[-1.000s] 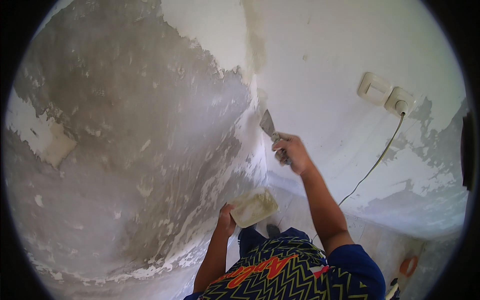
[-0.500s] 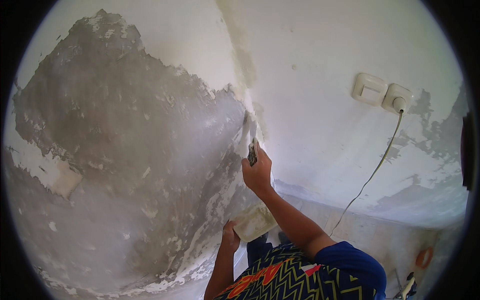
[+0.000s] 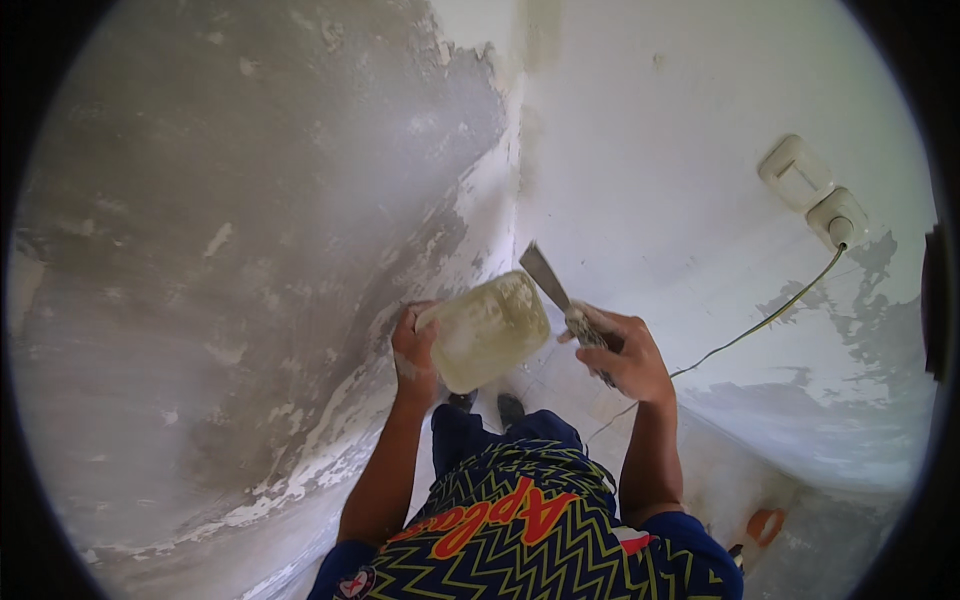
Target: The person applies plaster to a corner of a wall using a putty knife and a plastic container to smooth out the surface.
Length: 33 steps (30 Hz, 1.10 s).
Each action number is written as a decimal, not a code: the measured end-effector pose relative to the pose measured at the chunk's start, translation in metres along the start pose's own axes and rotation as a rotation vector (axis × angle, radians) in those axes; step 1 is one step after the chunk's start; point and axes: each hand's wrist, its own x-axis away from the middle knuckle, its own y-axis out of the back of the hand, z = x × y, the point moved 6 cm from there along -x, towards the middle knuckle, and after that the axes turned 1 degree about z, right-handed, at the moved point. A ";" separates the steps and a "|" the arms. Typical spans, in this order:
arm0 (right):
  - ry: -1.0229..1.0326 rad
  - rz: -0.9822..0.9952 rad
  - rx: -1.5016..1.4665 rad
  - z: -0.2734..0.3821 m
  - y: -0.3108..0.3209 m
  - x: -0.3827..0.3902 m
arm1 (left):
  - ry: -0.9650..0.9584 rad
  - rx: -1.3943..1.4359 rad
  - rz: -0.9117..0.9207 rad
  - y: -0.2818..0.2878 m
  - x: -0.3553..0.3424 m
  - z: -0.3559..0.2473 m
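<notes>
My left hand grips the left end of a pale yellowish plastic container, which has whitish residue on it. My right hand is closed round the handle of a putty knife, its blade tilted up to the left just beside the container's right corner. Both are held at chest height in front of the wall corner, where a patchy grey wall meets a mostly white one.
A switch and a socket with a plug in it sit on the right wall, a cord hanging from the plug. My feet stand on a pale floor. An orange ring-shaped item lies low at the right.
My right hand has drawn back from the corner seam with the putty knife. My left hand has raised the container, so the two are now close together.
</notes>
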 end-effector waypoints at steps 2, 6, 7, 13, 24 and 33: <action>0.088 -0.010 0.123 0.001 0.003 0.022 | -0.135 -0.114 0.033 -0.017 -0.009 -0.029; 0.072 -0.062 0.325 -0.018 -0.004 0.038 | -0.247 -0.108 0.091 -0.035 -0.019 -0.038; 0.042 -0.043 0.446 -0.006 -0.008 0.037 | -0.269 -0.122 0.108 -0.040 -0.019 -0.037; 0.128 -0.047 0.652 -0.011 -0.033 0.025 | -0.355 -0.272 0.215 -0.063 -0.023 -0.049; 0.088 0.230 0.723 0.005 -0.082 0.002 | -0.359 -0.228 0.099 -0.064 -0.036 -0.035; 0.079 0.526 0.835 0.024 -0.038 -0.005 | -0.303 -0.284 0.137 -0.067 -0.042 -0.019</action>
